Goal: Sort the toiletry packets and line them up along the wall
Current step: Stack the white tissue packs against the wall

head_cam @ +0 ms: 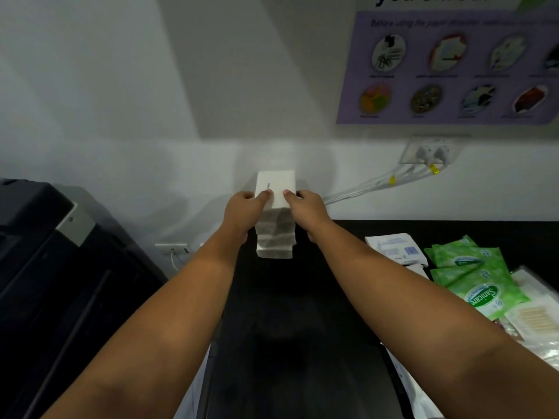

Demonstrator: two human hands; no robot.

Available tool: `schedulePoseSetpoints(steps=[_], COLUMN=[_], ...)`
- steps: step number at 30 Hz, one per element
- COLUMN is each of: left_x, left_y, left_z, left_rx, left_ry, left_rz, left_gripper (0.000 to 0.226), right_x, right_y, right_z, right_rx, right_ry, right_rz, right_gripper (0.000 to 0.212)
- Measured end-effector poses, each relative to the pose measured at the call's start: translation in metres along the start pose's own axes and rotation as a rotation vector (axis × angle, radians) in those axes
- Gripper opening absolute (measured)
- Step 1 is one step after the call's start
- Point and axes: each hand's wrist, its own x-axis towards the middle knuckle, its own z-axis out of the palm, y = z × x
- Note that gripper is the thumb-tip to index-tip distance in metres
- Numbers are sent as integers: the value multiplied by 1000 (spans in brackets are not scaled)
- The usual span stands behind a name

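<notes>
A stack of white packets (276, 189) is held up over the far part of the black table (290, 313), close to the white wall (151, 116). My left hand (245, 211) grips the stack's left side and my right hand (305, 210) grips its right side, thumbs on the top packet. The lower packets (274, 240) of the stack hang down between my wrists. Green wet-wipe packets (472, 273) lie in a loose pile at the right of the table. White flat packets (393, 247) lie beside them.
A dark machine (60, 267) stands left of the table. Clear bags with cotton buds (535, 322) lie at the right edge. White cables (378, 184) run from a wall socket (429, 152) behind the table. A purple poster (453, 71) hangs on the wall.
</notes>
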Motion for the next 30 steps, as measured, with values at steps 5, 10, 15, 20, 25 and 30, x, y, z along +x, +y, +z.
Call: schedulePoseSetpoints(steps=[5, 10, 15, 20, 25, 30], left_x=[3, 1, 4, 2, -3, -3], left_y=[-8, -2, 5, 10, 15, 11], left_z=[-2, 6, 8, 6, 6, 5], left_rx=[-121, -124, -132, -125, -109, -47], left_ry=[-195, -228, -181, -178, -163, -165], left_rz=[-161, -188, -197, -211, -199, -171], left_gripper=[77, 62, 52, 66, 78, 91], right_x=[6, 11, 11, 19, 14, 11], right_y=[-3, -3, -3, 3, -2, -1], right_z=[3, 8, 9, 10, 7, 7], right_rx=[56, 96, 106, 119, 102, 38], right_ry=[-103, -109, -104, -107, -94, -112], right_rz=[115, 180, 214, 217, 208, 153], right_gripper=[50, 61, 63, 67, 69, 66])
